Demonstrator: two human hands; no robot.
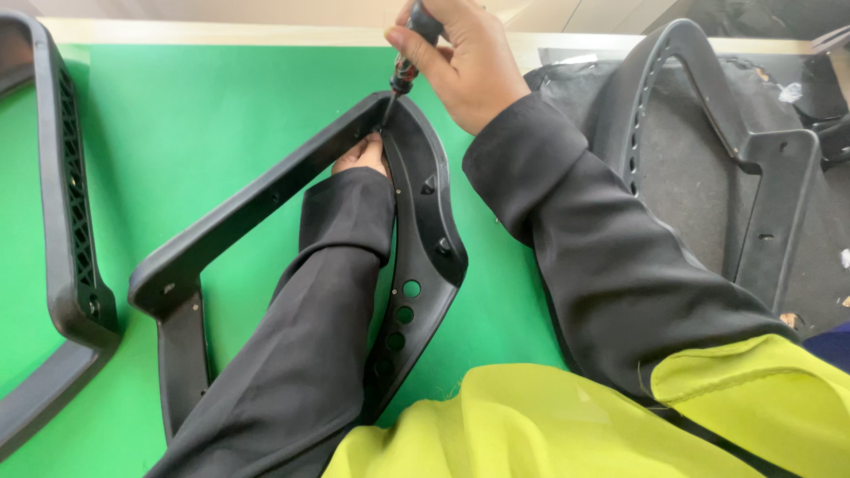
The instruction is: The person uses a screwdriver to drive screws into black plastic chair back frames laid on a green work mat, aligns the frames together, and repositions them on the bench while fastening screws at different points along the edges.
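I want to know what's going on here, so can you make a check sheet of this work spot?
Surface: green mat over a pale table.
Job's things: black plastic frame, propped up; screwdriver with its tip at the frame's top corner.
Clutter: another black frame at the left; a third frame part on dark fabric at the right.
Grippers: right hand grips the screwdriver; left hand holds the frame near the tip.
Cables: nothing seen.
Surroundings: black sleeves, yellow-green garment.
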